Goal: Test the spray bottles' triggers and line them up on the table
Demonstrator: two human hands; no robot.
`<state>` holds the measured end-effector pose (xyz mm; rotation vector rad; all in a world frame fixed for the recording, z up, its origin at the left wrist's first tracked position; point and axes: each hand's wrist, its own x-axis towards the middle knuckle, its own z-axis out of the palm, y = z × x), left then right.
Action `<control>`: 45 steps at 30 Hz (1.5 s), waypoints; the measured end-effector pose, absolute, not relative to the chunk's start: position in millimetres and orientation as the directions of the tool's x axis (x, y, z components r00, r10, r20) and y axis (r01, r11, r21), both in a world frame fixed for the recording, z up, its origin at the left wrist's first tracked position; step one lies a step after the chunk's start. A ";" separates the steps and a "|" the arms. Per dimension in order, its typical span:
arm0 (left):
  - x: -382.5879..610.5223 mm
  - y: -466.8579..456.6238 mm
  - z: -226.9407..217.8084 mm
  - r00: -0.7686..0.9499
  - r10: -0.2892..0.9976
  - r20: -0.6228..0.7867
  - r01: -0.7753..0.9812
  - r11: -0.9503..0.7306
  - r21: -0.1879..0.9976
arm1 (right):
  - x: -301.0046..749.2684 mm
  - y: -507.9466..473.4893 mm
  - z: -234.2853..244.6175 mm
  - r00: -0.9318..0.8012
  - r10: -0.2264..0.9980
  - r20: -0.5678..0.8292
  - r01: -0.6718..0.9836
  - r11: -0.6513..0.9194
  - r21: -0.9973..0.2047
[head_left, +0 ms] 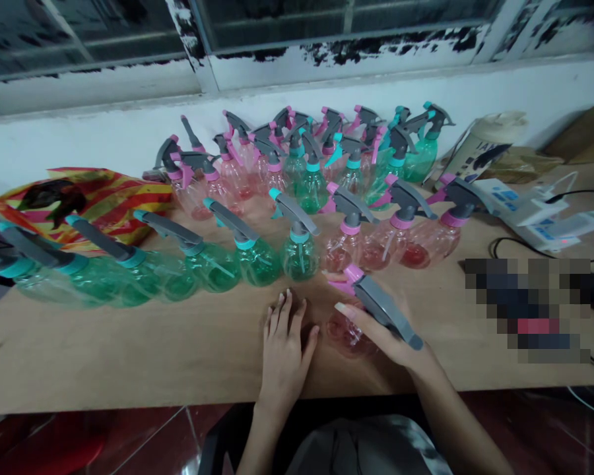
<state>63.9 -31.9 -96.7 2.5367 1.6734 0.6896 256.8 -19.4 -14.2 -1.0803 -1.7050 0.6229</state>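
Observation:
My right hand (391, 343) is wrapped round the neck of a clear pink spray bottle (346, 335) with a grey and pink trigger head. That bottle stands on or just above the table near its front edge; its base contact is hard to make out. To its left, my left hand (284, 343) lies flat on the wood with fingers apart, holding nothing. Just beyond its fingertips is a green spray bottle (299, 258) with a turquoise collar. A pink spray bottle (344, 252) stands beyond the held one.
A front row of green bottles (212, 267) and pink bottles (428, 244) spans the wooden table (178, 356). Several more bottles (311, 188) crowd behind. A striped plastic bag (129, 194) lies left; a power strip (534, 214) with cables and a cream bag (485, 145) are right.

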 end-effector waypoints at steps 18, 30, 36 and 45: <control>64.0 -31.5 -95.6 0.332 0.878 0.346 0.866 -0.429 0.258 | 255.8 -23.1 -17.5 -0.081 0.878 0.472 0.354 0.468 -0.810; 64.2 -31.9 -94.8 0.333 0.879 0.342 0.869 -0.427 0.252 | 253.0 -16.2 -15.7 -0.093 0.870 0.485 0.356 0.484 -0.800; 61.7 -33.2 -92.0 0.368 0.871 0.326 0.836 -0.463 0.294 | 251.0 -13.4 -14.4 -0.079 0.885 0.459 0.330 0.458 -0.826; 62.2 -46.5 -86.0 0.444 0.874 0.200 0.743 -0.484 0.462 | 256.4 -15.9 -16.0 -0.138 0.866 0.480 0.341 0.497 -0.798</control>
